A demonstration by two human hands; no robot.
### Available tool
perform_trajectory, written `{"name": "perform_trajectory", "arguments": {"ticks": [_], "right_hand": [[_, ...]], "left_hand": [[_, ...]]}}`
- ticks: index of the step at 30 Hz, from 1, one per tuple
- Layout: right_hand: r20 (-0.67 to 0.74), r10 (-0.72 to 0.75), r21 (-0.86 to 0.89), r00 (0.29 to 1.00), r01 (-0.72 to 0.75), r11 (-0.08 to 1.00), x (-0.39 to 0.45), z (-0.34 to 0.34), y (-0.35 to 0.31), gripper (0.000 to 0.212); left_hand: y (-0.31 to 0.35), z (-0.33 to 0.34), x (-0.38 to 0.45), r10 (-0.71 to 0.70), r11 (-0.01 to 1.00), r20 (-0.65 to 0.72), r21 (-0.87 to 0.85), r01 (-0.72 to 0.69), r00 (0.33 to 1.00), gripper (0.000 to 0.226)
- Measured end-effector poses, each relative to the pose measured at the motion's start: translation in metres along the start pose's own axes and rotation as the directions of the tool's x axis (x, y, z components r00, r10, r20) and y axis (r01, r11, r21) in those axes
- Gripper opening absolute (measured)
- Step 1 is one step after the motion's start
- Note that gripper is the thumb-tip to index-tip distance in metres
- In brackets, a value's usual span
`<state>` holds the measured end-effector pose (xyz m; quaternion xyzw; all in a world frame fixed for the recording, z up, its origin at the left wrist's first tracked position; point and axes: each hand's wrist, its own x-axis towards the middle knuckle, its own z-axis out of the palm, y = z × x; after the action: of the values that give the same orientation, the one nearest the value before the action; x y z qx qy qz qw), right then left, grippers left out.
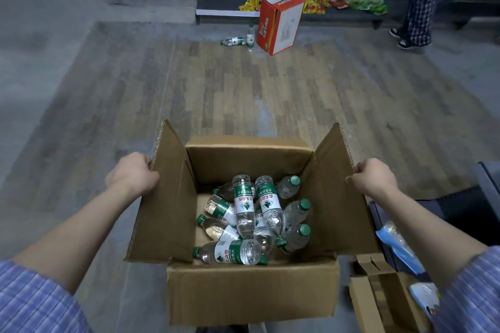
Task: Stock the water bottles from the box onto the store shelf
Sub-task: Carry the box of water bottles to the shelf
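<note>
Left hand (132,174) is curled over the outer edge of the box's left flap (165,197), thumb on the near face and fingers wrapped out of sight behind; right hand (372,177) grasps the top edge of the right flap (338,189) in the same manner, knuckles up; both forearms reach forward and slightly inward from striped sleeves, wrists roughly level, elbows low and wide. Box (251,289) stands open between the arms; whether it rests on the floor or is carried cannot be told from this view. Water bottles (244,213), green-capped and green-labelled, lie jumbled on their sides in the bottom, several stacked crosswise, none upright. Shelf (224,11) sits well apart across the wooden floor, low and dark, with snack packets (368,4) along it; a red and white carton (280,21) stands in front of it, with two loose bottles (242,39) just beside that carton on the floor. Step in hand is judged to be bringing the box toward the shelf; flaps are a weak hold and may tear or fold under the load, so a grip under the base or at the side walls is advised; box should be kept level so the bottles do not roll and shift the weight; route should pass left of the carton and the loose bottles; a second person's legs (422,5) stand at the shelf's right end and need clearance.
</note>
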<state>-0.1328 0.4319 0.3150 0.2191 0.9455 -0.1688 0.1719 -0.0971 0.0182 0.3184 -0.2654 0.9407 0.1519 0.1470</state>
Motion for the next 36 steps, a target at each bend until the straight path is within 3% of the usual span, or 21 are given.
{"name": "perform_trajectory", "arguments": {"ticks": [5,19,36], "right_hand": [[-0.014,0.029,-0.002,0.999,-0.029,1.0,0.035,-0.008,-0.03,0.02],[-0.059,0.063,0.008,0.996,-0.062,0.998,0.149,-0.046,-0.122,0.025],[-0.008,-0.005,-0.012,1.0,0.005,1.0,0.371,-0.105,-0.231,0.027]], "left_hand": [[0.023,-0.015,0.048,-0.005,1.0,0.031,-0.002,0.005,0.999,0.017],[0.099,-0.058,0.183,0.018,1.0,0.019,-0.019,-0.018,1.0,0.028],[0.234,-0.091,0.376,-0.017,0.999,0.013,0.035,0.017,1.0,0.033]]}}
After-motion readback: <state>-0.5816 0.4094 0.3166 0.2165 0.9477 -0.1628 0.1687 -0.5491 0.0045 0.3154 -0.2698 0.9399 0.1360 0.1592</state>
